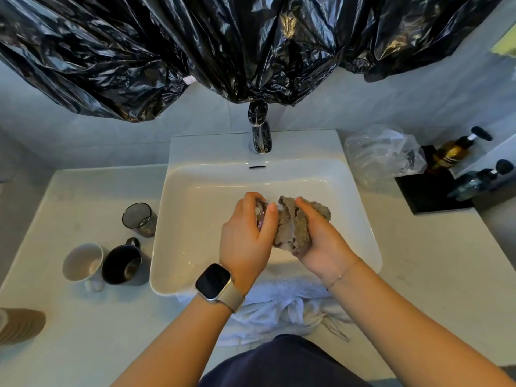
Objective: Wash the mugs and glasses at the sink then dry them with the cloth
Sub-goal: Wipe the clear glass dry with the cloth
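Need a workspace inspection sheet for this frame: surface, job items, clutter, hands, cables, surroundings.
Surface: pale countertop around white rectangular sink.
Job's things: clear glass held over the basin; grey-brown cloth against it; smoked glass tumbler, white mug and black mug left of the sink.
Clutter: clear plastic bag, amber pump bottle, white towel.
Hands: left hand grips the glass; right hand grips the cloth.
Cables: nothing seen.
Surroundings: black plastic sheeting above chrome tap.
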Available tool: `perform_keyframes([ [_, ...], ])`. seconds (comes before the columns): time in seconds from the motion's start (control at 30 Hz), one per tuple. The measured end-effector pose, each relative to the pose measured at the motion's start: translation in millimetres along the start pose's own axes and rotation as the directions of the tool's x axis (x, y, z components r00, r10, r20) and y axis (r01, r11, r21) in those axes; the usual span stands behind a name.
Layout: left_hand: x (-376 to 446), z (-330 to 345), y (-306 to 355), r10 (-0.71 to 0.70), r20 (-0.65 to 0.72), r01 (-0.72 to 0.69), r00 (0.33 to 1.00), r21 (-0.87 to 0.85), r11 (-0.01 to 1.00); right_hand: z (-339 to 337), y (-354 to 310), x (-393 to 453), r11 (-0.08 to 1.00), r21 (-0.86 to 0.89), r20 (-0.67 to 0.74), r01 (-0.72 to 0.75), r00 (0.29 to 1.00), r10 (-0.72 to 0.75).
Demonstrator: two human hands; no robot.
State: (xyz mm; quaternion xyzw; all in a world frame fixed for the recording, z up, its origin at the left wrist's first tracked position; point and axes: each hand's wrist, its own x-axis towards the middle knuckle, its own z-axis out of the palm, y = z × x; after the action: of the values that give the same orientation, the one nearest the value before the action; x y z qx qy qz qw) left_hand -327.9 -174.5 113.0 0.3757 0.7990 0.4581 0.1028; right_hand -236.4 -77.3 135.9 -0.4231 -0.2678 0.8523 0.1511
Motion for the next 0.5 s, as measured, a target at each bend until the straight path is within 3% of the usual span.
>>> perform_keyframes([
  [0.07, -7.1, -1.2, -5.9, -0.009, 0.011, 0.009, 1.0, -0.056, 0.998, -4.1, 1.2, -3.4, 0.997, -0.044, 0.076, -0.058, 0.995, 0.061],
  [0.17, -14.8, -1.2, -4.6, -0.212, 0.097, 0.232, 0.973, -0.333, 0.914, -8.9, 7.9, -13.1, 0.953, -0.268, 0.105, 0.142, 0.988, -0.117],
  [0.3, -1.5, -2.1, -4.2, -0.479, 0.295, 0.561, 0.827, -0.483, 0.672, -18.9, 13.2, -28.9, 0.7, -0.514, 0.292, 0.495, 0.869, -0.4],
  [0.4, 3.7, -3.3, -8.8, -0.559, 0.466, 0.725, 0.686, -0.505, 0.469, -28.5, 8.1, -36.0, 0.541, -0.611, 0.407, 0.578, 0.816, -0.411],
  [0.5, 4.3, -6.0, -12.0, -0.537, 0.586, 0.781, 0.606, -0.567, 0.263, -42.1, -3.8, -42.7, 0.584, -0.599, 0.323, 0.548, 0.833, -0.45],
])
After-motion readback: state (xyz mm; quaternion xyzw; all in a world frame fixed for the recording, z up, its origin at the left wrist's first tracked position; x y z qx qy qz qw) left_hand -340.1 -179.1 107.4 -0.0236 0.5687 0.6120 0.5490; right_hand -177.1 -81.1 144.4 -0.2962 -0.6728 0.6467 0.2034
